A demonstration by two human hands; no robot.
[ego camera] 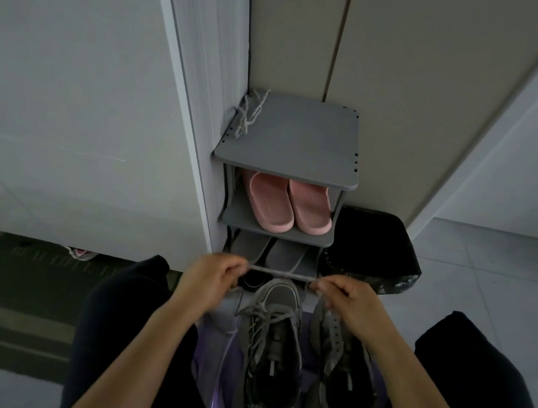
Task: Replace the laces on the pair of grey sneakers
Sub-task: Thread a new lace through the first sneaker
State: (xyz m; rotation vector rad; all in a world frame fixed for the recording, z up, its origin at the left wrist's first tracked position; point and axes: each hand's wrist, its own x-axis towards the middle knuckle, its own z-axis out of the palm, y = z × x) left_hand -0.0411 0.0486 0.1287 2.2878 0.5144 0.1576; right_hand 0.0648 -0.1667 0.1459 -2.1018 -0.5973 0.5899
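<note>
**Left hand** (212, 275): fingers curled, pinching one end of a grey lace (280, 273).

**Right hand** (344, 301): fingers curled the same way, pinching the other end.

**Lace:** drawn taut and level between my two hands, just above the toes of the shoes. Slack drops from each fist toward them. I cannot tell which eyelets it feeds, if any.

**Grey sneakers:** a pair side by side between my knees, toes pointing away. The left sneaker (269, 349) carries loose criss-cross lacing. The right sneaker (339, 379) is partly hidden by my wrist.

**Step in hand, as I judge it:** evening out the lace before threading. To do it well, I should keep both halves equal, smooth out any twist, and start at the lowest eyelets with the tips pinched close to their ends.

**Beyond:**
- A shoe rack (297, 138) stands against the wall.
- A second lace (249, 114) lies bunched on the left edge of its top.
- Pink slippers (281, 205) sit on the shelf below.
- Grey slippers (274, 253) sit under those.
- A black bag (371, 249) stands beside the rack.
</note>
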